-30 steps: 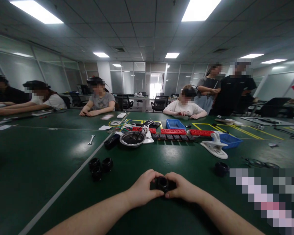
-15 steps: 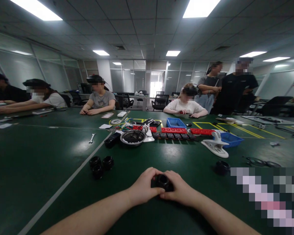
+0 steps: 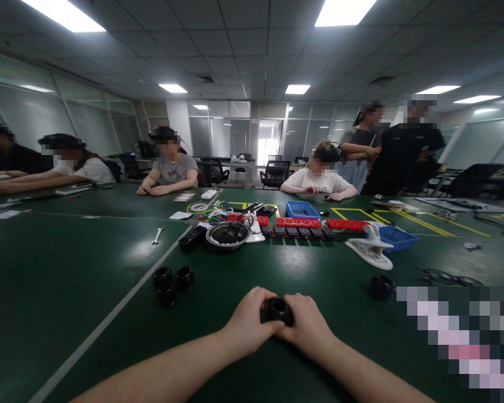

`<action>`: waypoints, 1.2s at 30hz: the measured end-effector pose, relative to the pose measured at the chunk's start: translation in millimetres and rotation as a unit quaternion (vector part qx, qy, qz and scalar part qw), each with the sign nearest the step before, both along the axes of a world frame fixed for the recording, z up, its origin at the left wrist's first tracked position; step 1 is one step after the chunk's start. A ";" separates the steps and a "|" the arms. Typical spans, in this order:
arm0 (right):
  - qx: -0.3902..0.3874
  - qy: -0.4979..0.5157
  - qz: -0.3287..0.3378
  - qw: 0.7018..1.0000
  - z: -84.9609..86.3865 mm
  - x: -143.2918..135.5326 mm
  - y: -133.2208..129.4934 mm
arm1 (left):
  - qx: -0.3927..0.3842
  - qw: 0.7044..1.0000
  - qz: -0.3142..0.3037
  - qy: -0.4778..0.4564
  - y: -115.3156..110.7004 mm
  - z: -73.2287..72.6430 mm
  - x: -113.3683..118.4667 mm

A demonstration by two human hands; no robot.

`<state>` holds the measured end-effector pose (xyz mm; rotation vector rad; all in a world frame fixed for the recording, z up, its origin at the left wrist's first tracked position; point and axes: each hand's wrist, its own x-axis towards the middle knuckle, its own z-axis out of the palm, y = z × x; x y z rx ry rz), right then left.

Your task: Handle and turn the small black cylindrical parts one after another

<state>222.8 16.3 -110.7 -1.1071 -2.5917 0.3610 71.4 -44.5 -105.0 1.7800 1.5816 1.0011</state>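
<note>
At the near side of the green tabletop (image 3: pixel 109 268), in the head view, holding a glossy black, thick-walled, apparently plastic ring (image 3: pixel 279 308) between bare left hand (image 3: pixel 247 324) and bare right hand (image 3: pixel 309 322), pinching its sides with curled fingers. Seemingly steadying or turning it; next, calling for even pressure. No legible brand, label or writing.

Your left hand (image 3: pixel 252 320) and right hand (image 3: pixel 307 320) grip black ring-shaped part (image 3: pixel 278 317) from opposite sides — hole facing up. Beyond your left hand, off to its left: three similar black parts (image 3: pixel 166 293), clustered; farther past them, wrench (image 3: pixel 158 236). Right of your right hand: lone black part (image 3: pixel 382 286), then glasses (image 3: pixel 440 276). Well ahead of your hands — metal bowl (image 3: pixel 227 247), red strips (image 3: pixel 298 222), white clip (image 3: pixel 372 254), all on green table (image 3: pixel 294 280).
</note>
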 end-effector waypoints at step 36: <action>-0.054 0.041 0.031 0.997 4.5 0.0 1.3 | 0.009 0.999 -0.023 0.037 5.7 8.3 -7.5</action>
